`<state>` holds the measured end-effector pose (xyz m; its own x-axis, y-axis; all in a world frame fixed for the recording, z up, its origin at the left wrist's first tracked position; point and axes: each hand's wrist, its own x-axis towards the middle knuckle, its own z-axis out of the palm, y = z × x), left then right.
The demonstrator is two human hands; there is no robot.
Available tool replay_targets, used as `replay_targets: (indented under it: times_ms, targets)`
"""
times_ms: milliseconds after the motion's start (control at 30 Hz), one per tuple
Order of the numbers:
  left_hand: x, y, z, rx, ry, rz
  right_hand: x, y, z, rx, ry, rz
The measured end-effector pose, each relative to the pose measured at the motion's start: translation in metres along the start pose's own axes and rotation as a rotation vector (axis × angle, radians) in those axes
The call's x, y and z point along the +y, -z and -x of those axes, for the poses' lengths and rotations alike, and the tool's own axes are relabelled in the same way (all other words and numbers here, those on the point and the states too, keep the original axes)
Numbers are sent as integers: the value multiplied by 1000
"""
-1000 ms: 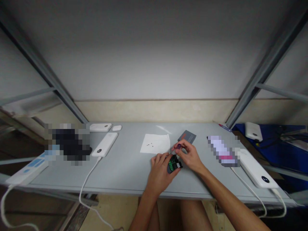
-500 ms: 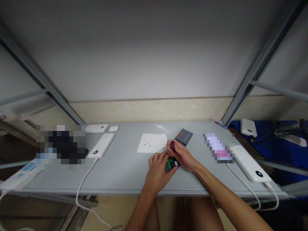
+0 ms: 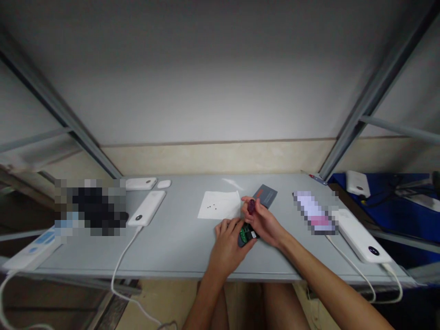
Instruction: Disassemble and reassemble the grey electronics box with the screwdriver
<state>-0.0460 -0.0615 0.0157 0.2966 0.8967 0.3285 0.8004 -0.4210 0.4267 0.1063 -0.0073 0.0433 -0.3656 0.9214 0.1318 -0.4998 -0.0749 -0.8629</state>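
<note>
A dark casing with an exposed green circuit board (image 3: 247, 236) is gripped by the left hand (image 3: 228, 247), its fingers closed around the casing, which lies at about 3 o'clock from that palm. The casing's long axis appears to run from 8 to 2 o'clock. A small purple object (image 3: 252, 206) is pinched narrowly by the right hand (image 3: 263, 222), at 12 o'clock from the board and just apart from it. A grey card (image 3: 266, 196) is placed at 1 o'clock, and a paper sheet with small dark specks (image 3: 219, 205) at 11 o'clock.
</note>
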Motion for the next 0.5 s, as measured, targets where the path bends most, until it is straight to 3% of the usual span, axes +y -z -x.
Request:
replay_targets:
  times_ms: [500]
  targets:
    - [3, 5, -1, -21, 13, 49, -8, 4, -2, 48, 9, -245]
